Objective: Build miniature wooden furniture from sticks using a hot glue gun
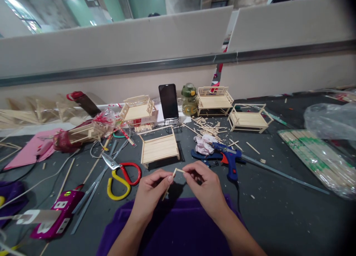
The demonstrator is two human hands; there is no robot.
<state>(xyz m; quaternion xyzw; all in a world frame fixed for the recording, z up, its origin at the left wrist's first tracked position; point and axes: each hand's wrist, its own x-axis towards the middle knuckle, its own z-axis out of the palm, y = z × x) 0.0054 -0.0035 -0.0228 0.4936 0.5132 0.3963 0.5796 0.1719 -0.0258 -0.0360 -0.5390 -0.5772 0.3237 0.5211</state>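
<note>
A: Item one?

B: Two sticks: long stick (166,191), slanting, and short stick (180,170), near level. Location: above the near rim of the tabletop (278,215), over the tub (118,219). Tips meet at a corner; whether bonded, cannot tell.

A: Fingers?

B: Left hand (151,187): thumb and fingers pinching the long stick near its top. Right hand (204,183): fingers pinching the short stick's outer end.

A: Handling?

B: Judged very light, stiff, thin enough to snap if bent. Corner likely the weak point. Best hold: a soft pinch on each stick, close to the corner but off it. Slip risk low; twist risk higher.

A: Surroundings?

B: Just beyond, one small bench (160,148), upright. Leftward, scissors (119,167), blades parted. Rightward, glue gun (233,161), lying beside crumpled paper (204,144). Farther back, phone (168,100), propped upright; bottle (189,104) beside it.
</note>
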